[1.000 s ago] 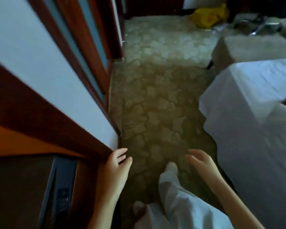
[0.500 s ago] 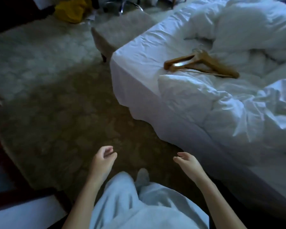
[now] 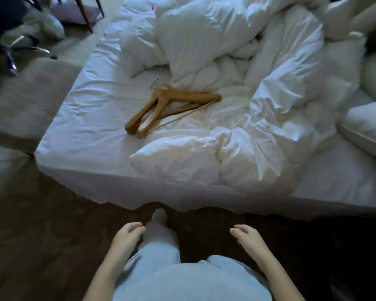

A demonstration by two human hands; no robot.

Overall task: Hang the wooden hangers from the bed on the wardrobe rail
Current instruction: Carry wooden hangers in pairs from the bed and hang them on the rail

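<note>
A small stack of brown wooden hangers (image 3: 161, 109) with metal hooks lies on the white bed (image 3: 85, 131), near its middle-left, beside a crumpled white duvet (image 3: 237, 127). My left hand (image 3: 126, 237) and my right hand (image 3: 248, 240) hang low in front of me, over the dark carpet and short of the bed's near edge. Both hold nothing, with the fingers loosely curled and apart. The wardrobe and its rail are out of view.
A beige upholstered bench (image 3: 24, 101) stands against the bed's left end. Behind it are a chair's metal base (image 3: 11, 51) and wooden legs (image 3: 87, 16). Pillows (image 3: 369, 124) lie at the right. My legs in light trousers (image 3: 161, 257) point at the bed.
The view has swung from the wardrobe door and carpet round to the bed, which now fills the frame with the hangers central. My hands stay low and empty.
</note>
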